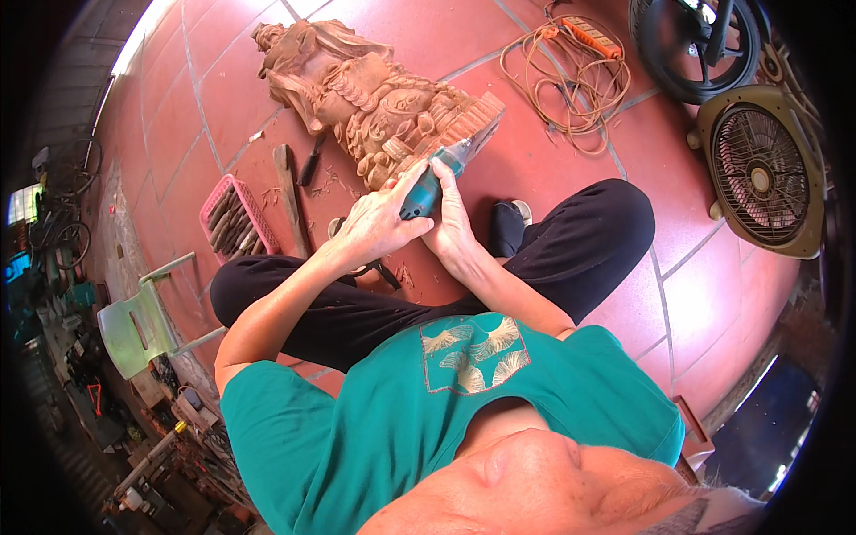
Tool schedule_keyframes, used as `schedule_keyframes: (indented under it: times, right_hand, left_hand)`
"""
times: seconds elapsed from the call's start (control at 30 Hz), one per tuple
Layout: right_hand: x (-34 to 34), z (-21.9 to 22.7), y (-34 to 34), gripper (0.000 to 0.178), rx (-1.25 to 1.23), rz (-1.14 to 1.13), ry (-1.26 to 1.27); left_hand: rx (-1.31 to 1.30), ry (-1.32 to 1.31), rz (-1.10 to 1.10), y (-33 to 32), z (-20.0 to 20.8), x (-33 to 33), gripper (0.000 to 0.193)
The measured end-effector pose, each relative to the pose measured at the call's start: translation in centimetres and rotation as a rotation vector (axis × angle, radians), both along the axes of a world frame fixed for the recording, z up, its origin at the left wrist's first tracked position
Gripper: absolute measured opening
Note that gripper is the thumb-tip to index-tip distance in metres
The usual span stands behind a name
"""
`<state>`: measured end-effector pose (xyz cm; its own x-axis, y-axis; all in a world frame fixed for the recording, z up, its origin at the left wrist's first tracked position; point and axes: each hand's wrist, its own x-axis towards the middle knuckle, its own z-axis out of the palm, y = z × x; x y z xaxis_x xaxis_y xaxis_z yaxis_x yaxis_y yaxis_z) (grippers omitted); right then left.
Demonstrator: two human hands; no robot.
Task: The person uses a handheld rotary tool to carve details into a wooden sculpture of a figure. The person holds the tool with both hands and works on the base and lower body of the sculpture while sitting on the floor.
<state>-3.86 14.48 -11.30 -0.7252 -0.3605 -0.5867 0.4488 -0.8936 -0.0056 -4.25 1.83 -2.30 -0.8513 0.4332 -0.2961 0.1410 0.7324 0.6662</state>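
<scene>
A carved reddish-brown wooden statue [370,94] lies on its side on the tiled floor in front of me, its base pointing right. My right hand [450,209] is wrapped around a teal handheld power grinder [423,193], whose front end meets the lower part of the carving near the base. Closed on the same grinder from the other side is my left hand [379,218], its thumb across the body and its fingers reaching toward the wood. The tip of the tool is too small to make out.
Left of the statue are a pink basket [234,198] of chisel-like tools, a wooden mallet or stick [290,192] and a dark-handled tool [311,160]. An orange power strip [591,37] with coiled cord lies upper right, near a box fan [761,178] and a wheel [695,45].
</scene>
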Motion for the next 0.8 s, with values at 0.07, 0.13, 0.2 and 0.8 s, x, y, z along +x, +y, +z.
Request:
schedule_keyframes:
  times: [0.07, 0.13, 0.2, 0.8]
  right_hand:
    - [-0.1, -0.4, -0.1, 0.040, 0.012, -0.007, -0.023]
    - [-0.2, -0.6, -0.3, 0.040, 0.024, -0.014, -0.038]
    - [-0.2, -0.6, -0.3, 0.040, 0.017, -0.004, -0.048]
    - [-0.6, 0.7, -0.3, 0.038, 0.038, 0.026, -0.002]
  left_hand:
    - [0.014, 0.017, 0.000, 0.1, 0.1, 0.0, 0.088]
    - [-0.001, -0.016, 0.005, 0.2, 0.6, -0.1, 0.089]
    - [-0.004, -0.023, 0.010, 0.1, 0.5, 0.0, 0.089]
    - [-0.026, -0.009, 0.033, -0.4, -0.5, 0.0, 0.091]
